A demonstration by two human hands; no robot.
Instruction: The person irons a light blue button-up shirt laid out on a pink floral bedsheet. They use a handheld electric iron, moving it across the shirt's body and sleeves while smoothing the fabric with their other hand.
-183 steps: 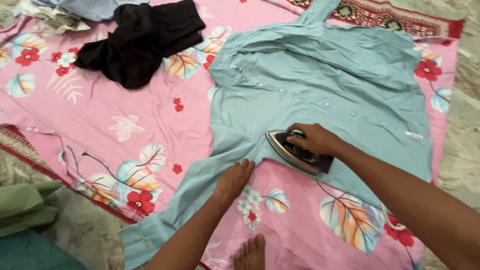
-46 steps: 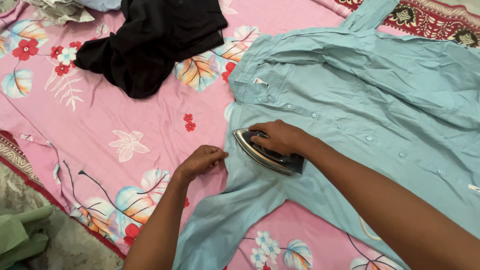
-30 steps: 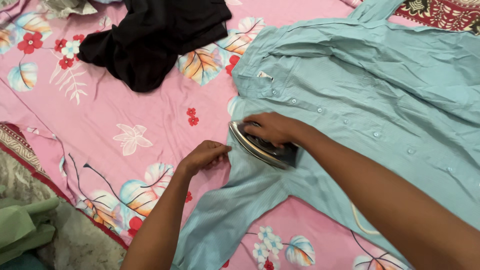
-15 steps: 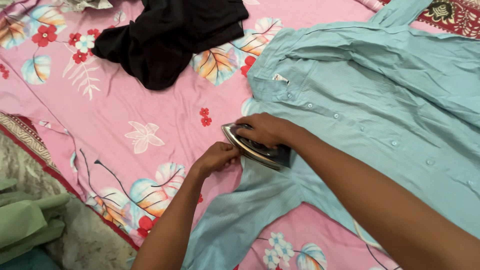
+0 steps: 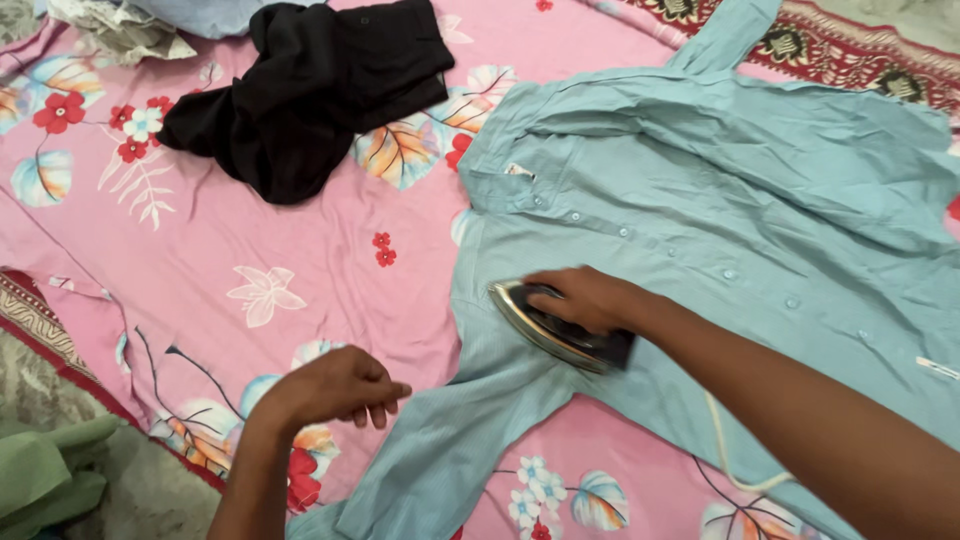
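Note:
A light blue button shirt (image 5: pixel 720 190) lies spread flat on a pink flowered sheet (image 5: pixel 290 250). My right hand (image 5: pixel 585 298) grips the handle of a dark iron (image 5: pixel 550 330) that rests on the shirt near the armpit of the near sleeve. My left hand (image 5: pixel 335 385) hovers over the sheet just left of that sleeve (image 5: pixel 450 450), fingers loosely curled, holding nothing. The iron's pale cord (image 5: pixel 730 470) trails under my right forearm.
A crumpled black garment (image 5: pixel 300 90) lies on the sheet at the upper left. Pale crumpled cloth (image 5: pixel 120 25) sits at the top left corner. Green fabric (image 5: pixel 45 480) lies at the lower left beside a patterned rug edge (image 5: pixel 40 320).
My left hand has lifted off the shirt sleeve and drawn back to the left over the sheet. The iron stays near the armpit seam in my right hand.

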